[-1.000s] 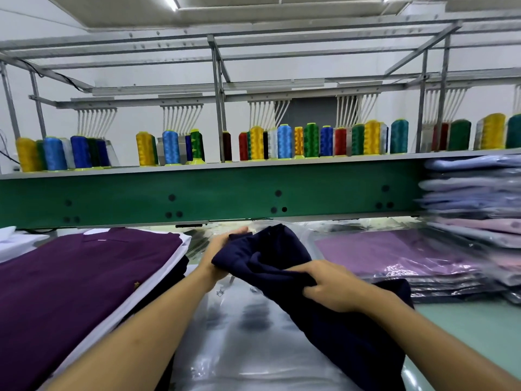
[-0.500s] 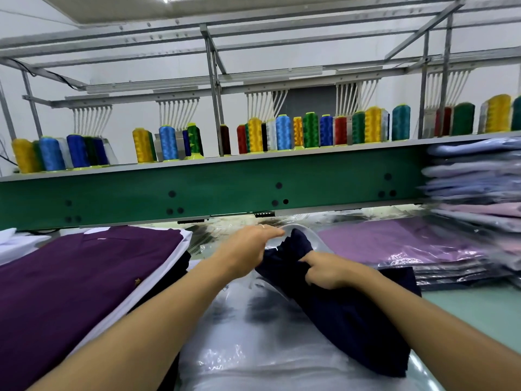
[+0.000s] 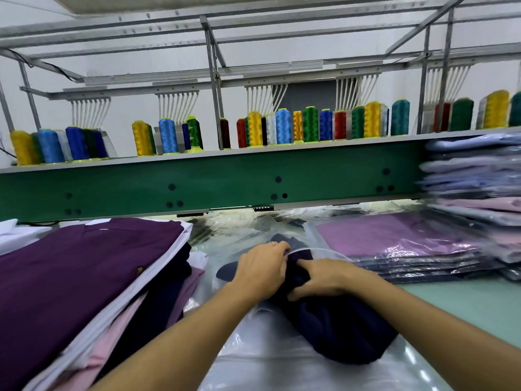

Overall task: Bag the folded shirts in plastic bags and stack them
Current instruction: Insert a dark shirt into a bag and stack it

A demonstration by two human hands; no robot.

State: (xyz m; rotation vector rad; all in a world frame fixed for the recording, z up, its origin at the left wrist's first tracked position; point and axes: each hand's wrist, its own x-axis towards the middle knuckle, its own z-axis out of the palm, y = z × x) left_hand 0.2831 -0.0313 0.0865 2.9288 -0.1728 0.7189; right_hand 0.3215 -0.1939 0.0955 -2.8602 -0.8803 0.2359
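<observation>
plastic bag (image 3: pixel 253 351) lies before you, mouth now raised | navy shirt (image 3: pixel 338 328) has dropped, nose now inside that mouth: insertion begun | your left hand (image 3: pixel 262 270) pinches the bag's lip | your right hand (image 3: pixel 324 280) grips the shirt

Reaching both forearms forward, pinching the bag (image 3: pixel 320 250) rim with the left hand (image 3: pixel 262 270) and gripping the shirt (image 3: pixel 338 328) with the right hand (image 3: pixel 324 277).
</observation>
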